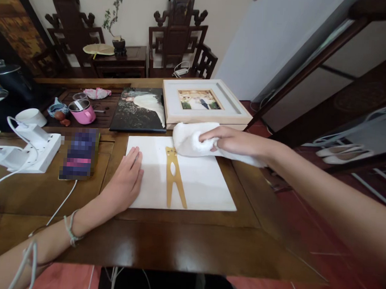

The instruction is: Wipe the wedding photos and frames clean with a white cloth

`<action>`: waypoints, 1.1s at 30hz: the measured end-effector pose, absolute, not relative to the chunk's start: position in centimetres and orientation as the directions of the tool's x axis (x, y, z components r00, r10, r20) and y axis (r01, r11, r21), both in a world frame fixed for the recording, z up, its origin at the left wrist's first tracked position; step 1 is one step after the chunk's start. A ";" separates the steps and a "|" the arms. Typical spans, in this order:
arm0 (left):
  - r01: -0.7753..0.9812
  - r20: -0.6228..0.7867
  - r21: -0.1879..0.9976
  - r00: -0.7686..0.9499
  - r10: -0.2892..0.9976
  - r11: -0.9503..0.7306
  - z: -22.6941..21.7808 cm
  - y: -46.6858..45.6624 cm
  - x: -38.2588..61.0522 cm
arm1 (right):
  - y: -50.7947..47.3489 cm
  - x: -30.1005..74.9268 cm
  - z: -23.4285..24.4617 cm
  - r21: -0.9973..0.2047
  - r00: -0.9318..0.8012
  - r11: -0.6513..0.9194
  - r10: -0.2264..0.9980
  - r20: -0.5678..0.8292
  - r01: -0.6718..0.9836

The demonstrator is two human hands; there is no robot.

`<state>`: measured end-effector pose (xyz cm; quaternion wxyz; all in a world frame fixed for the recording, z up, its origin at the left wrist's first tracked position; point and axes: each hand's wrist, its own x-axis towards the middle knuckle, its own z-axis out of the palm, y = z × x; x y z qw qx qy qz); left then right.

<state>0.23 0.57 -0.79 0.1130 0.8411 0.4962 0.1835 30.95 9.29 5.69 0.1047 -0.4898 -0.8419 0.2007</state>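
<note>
A white board (pixel 197 183) lies flat on the dark wooden table (pixel 175 242), with a gold stand piece (pixel 173 178) fixed along its middle. My left hand (pixel 126 182) rests flat and open on the board's left edge. At the board's far edge my right hand (pixel 232 141) presses a white cloth (pixel 188 140) down, fingers closed over it. The cloth covers the top of the gold piece.
Behind the board lie a dark photo print (pixel 139 109) and a white framed photo (pixel 203 103). To the left are a phone (pixel 80 153), a white power strip (pixel 34 147) with cables, a pink cup (pixel 82 111) and a white bowl (pixel 31 116). Carved wooden chairs (pixel 177 36) stand beyond.
</note>
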 end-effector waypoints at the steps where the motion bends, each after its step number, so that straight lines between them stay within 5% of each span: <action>1: 0.793 0.197 0.372 0.440 0.876 -0.482 -0.8 0.6 0.2 | 9.7 30.8 5.7 -0.472 -0.496 0.426 0.868 -0.028 0.772; 6: 0.801 0.181 0.369 0.436 0.882 -0.471 -0.6 0.5 0.3 | 8.3 31.2 6.0 -0.556 -0.519 0.371 0.845 -0.130 0.744; 15: 0.799 0.178 0.373 0.438 0.881 -0.472 -0.7 0.5 0.3 | -3.9 33.1 6.3 -0.482 -0.584 0.432 0.780 -0.225 0.762; 21: 0.801 0.184 0.370 0.434 0.882 -0.472 -0.9 0.5 0.3 | -1.1 32.4 6.9 -0.431 -0.525 0.390 0.812 -0.256 0.814; 26: 0.795 0.196 0.367 0.441 0.876 -0.482 -0.9 0.5 0.2 | 4.0 28.0 6.3 -0.318 -0.545 0.480 0.824 -0.157 0.818; 33: 0.792 0.202 0.376 0.437 0.877 -0.481 -1.0 0.6 0.2 | -0.3 23.5 3.6 -0.137 -0.735 0.730 0.678 0.025 0.669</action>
